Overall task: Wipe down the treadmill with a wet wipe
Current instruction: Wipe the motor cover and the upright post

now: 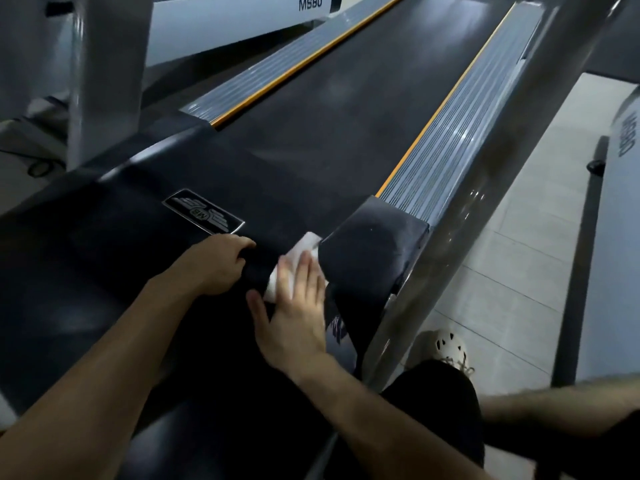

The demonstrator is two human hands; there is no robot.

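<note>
- Right hand [294,306], fingers flat, presses the wet wipe [306,245] on the treadmill [121,271] hood; left hand [218,261] fingers curl over the hood's far edge.
- Grey upright [485,202] close on the right.
- Tiled floor [512,271]; MS80 machine [242,15] far.

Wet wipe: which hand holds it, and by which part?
The right hand presses flat on the wet wipe, near half, against the black cover. The left hand curls on the cover; grip cannot be told.
</note>
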